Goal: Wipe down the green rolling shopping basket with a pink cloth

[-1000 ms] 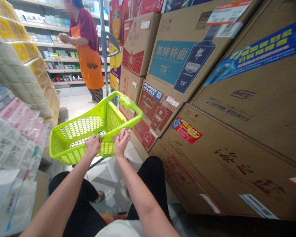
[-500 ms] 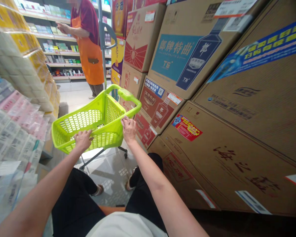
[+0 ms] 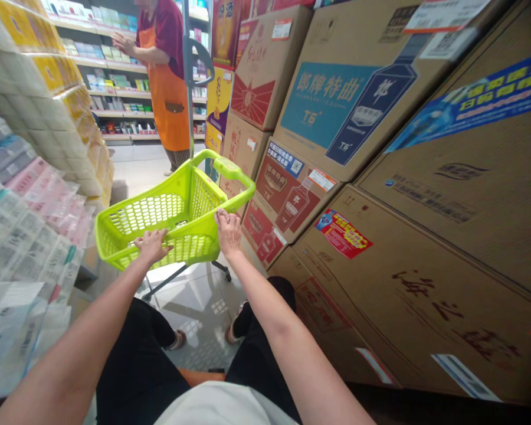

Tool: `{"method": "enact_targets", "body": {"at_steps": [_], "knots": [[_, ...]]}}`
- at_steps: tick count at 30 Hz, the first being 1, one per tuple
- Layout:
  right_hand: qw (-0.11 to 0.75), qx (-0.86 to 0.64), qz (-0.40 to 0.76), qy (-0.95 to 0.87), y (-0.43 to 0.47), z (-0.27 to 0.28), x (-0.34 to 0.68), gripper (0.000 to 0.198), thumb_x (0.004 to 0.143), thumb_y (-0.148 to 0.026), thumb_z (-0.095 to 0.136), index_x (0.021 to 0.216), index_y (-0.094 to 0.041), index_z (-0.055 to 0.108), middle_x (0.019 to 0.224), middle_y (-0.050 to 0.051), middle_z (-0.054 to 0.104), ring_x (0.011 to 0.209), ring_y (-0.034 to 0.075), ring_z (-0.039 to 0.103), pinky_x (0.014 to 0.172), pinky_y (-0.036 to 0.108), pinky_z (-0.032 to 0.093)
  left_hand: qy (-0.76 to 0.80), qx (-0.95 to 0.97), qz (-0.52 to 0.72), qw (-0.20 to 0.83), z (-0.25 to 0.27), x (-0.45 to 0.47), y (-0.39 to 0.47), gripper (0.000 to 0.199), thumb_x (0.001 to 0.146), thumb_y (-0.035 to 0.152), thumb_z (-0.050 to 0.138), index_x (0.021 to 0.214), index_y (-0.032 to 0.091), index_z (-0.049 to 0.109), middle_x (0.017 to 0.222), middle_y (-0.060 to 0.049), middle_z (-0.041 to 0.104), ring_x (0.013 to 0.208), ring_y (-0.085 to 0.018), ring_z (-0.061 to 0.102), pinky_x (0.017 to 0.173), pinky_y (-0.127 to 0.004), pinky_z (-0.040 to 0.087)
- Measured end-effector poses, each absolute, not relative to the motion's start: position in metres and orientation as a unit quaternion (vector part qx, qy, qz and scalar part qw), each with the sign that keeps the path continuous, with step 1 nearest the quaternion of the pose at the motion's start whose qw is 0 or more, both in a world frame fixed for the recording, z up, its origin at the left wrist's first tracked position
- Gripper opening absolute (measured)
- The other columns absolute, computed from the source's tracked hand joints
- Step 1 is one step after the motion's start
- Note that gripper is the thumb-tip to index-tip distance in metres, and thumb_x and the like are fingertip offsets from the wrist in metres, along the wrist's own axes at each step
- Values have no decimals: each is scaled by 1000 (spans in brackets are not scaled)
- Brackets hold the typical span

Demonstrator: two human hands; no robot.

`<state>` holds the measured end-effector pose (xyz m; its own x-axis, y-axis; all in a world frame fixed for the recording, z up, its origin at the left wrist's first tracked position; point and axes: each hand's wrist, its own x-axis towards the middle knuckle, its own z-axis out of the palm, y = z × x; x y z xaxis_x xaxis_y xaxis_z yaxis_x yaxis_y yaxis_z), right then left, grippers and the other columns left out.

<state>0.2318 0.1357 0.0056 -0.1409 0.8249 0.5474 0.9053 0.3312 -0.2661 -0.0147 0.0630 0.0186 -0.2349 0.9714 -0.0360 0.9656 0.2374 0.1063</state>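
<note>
A lime-green shopping cart (image 3: 179,184) with a perforated basket stands in front of me, its long side toward me. Its basket holds no goods that I can see. My left hand (image 3: 152,246) grips the near rim around its middle, fingers over the edge and thumb on the outer side. Farther right, my right hand (image 3: 229,232) is closed over the same rim, close to where it rises to the handle (image 3: 227,169). The undersides of both grips are hidden.
Stacked liquor cartons (image 3: 331,112) form a wall on the right. Yellow-and-white wrapped packs (image 3: 57,124) and pink plastic packs (image 3: 48,189) rise on the left. Beyond the cart are a grey pole (image 3: 188,106), a person in an orange apron (image 3: 168,106) and stocked shelves (image 3: 110,62).
The view has turned slightly left, so the cartons sit farther right. Both my hands keep their hold on the cart's rim. The aproned person's hands have shifted a little.
</note>
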Motion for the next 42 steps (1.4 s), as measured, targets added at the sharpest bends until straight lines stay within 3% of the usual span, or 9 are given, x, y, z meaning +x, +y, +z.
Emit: {"method": "enact_targets", "body": {"at_steps": [9, 14, 18, 20, 23, 29, 33, 38, 42], "knots": [[264, -508, -65, -818, 122, -6, 223, 38, 102, -27, 46, 138, -30, 60, 114, 10, 60, 103, 24, 47, 91, 33, 48, 779, 625, 21, 53, 14, -18, 63, 58, 86, 61, 52, 136, 32, 53, 130, -12, 62, 123, -37, 48, 95, -52, 34], [384, -536, -39, -751, 128, 6, 251, 45, 94, -18, 51, 138, -22, 58, 125, 13, 56, 116, 24, 49, 101, 37, 48, 775, 630, 20, 47, 16, -16, 62, 54, 86, 60, 52, 133, 33, 55, 131, -11, 63, 122, -35, 49, 95, -52, 35], [461, -553, -65, -691, 132, 27, 252, 55, 90, -13, 49, 145, -11, 49, 149, 21, 38, 141, 26, 37, 112, 42, 42, 778, 627, 6, 47, 19, -14, 64, 52, 86, 54, 55, 135, 35, 53, 136, -10, 61, 124, -34, 49, 97, -53, 35], [432, -577, -76, -689, 134, 36, 246, 56, 90, -11, 47, 145, -12, 49, 152, 20, 38, 139, 27, 39, 112, 43, 42, 778, 626, 5, 42, 19, -13, 64, 52, 87, 52, 56, 136, 36, 53, 137, -10, 61, 124, -34, 49, 98, -53, 36], [349, -578, -77, -734, 129, 39, 229, 52, 94, -12, 43, 145, -14, 50, 150, 16, 48, 120, 26, 50, 105, 40, 47, 778, 627, 6, 36, 17, -10, 64, 51, 87, 49, 57, 136, 36, 53, 136, -9, 62, 124, -33, 49, 99, -53, 36], [209, -454, -81, -862, 112, 38, 205, 43, 99, -16, 43, 139, -22, 55, 144, 11, 56, 105, 23, 52, 91, 35, 54, 775, 631, 1, 31, 14, -10, 60, 50, 87, 47, 59, 135, 36, 53, 135, -10, 62, 124, -33, 49, 100, -53, 35], [221, -531, -79, -814, 123, 56, 227, 37, 103, -22, 38, 133, -22, 58, 140, 12, 57, 108, 24, 54, 81, 33, 56, 771, 635, 3, 33, 15, -11, 59, 50, 87, 46, 59, 135, 35, 52, 134, -10, 62, 124, -32, 49, 100, -52, 35], [257, -627, -72, -732, 130, 64, 232, 44, 102, -19, 36, 143, -17, 51, 144, 18, 51, 111, 25, 55, 82, 34, 56, 773, 634, 6, 26, 15, -6, 63, 49, 85, 46, 60, 131, 32, 53, 132, -11, 62, 123, -33, 49, 98, -52, 36], [218, -555, -66, -801, 112, 45, 196, 45, 100, -15, 40, 143, -14, 50, 144, 19, 52, 109, 23, 55, 86, 33, 55, 776, 630, -3, 35, 18, -2, 66, 51, 85, 48, 60, 133, 32, 52, 133, -12, 61, 123, -34, 49, 97, -53, 37]]}}
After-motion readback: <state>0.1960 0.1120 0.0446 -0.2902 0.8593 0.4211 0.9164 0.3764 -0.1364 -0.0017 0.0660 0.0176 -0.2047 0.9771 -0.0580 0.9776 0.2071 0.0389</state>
